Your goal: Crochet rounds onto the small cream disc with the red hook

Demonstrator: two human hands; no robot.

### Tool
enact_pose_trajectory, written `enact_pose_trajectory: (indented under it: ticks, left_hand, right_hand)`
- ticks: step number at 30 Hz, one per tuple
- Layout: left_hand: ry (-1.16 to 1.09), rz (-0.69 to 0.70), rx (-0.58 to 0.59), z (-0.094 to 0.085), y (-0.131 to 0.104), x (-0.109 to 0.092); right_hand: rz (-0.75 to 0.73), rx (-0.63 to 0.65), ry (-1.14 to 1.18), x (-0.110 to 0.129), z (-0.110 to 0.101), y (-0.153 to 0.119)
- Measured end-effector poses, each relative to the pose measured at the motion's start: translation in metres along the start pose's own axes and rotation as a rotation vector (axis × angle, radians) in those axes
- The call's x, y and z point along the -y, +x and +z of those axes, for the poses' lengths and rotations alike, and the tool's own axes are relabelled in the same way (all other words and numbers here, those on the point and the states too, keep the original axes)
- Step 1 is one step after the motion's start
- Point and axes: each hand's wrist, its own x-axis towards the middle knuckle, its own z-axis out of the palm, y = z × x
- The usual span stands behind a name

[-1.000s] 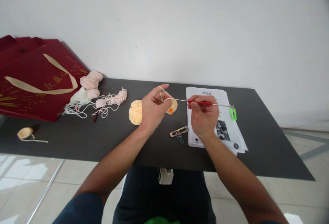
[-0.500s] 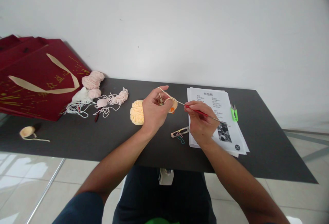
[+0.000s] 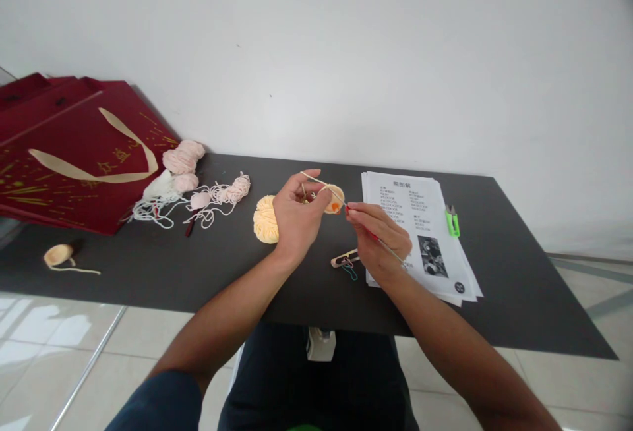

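We are noting the left hand (image 3: 301, 220) pinching a round, cream yarn piece (image 3: 338, 196) at its fingers' ends, the right hand (image 3: 378, 236) gripping a slim, red-handled metal hook (image 3: 348, 209). We are judging the piece light, soft and stretchy, best held by its rim.

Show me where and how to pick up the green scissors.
The green scissors are probably best pinched by the handle, coming from the near right. The handle end points toward the person, while the metal blades point away, toward the wall. Papers lie on the left; bare table on the right leaves room for fingers.
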Motion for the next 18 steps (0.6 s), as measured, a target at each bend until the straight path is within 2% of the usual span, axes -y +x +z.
enact_pose_trajectory:
  ticks: [5,10,14,18]
  left_hand:
    - [-0.171,-0.128,0.042,0.003,0.001,0.0]
    - [-0.39,-0.286,0.147,0.004,0.002,-0.006]
    - [-0.509,-0.38,0.226,0.0,0.006,-0.01]
    - [-0.519,-0.401,0.268,-0.002,0.009,-0.011]
  right_hand:
    - [0.0,-0.001,-0.023,-0.006,0.003,0.0]
    - [0.015,-0.041,-0.028,-0.007,0.003,0.003]
    - [0.127,-0.036,0.043,-0.005,0.002,0.005]
    - [0.317,-0.069,0.237,-0.009,0.002,0.008]
